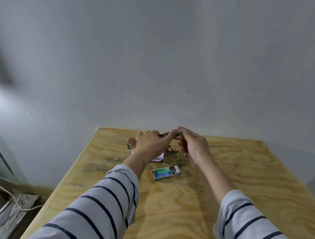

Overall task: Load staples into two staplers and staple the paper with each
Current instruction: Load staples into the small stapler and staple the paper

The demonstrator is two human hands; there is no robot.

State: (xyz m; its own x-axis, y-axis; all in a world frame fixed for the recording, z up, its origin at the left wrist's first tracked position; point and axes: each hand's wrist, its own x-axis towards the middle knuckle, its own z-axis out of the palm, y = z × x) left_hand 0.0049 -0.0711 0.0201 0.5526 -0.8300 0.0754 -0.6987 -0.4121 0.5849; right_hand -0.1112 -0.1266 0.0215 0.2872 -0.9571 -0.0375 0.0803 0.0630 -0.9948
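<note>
Above the far half of the plywood table [241, 181], both my hands hold a small metal stapler [179, 131]. My left hand [151, 144] reaches its index finger along the stapler's arm. My right hand [193, 146] pinches the stapler's front end between thumb and fingers. A white paper [158, 157] lies under my left hand, mostly hidden. An open green staple box [165, 173] lies nearer to me with staples showing at its open end. A small loose strip of staples [184, 155] sits by my right wrist. A green object [129, 147] peeks out left of my left hand.
The table stands against a grey wall [157, 63]. Dark stains mark the wood around the paper. To the left, on the floor, lie a white cable [8, 193] and patterned boards. The near part of the table holds only my striped sleeves.
</note>
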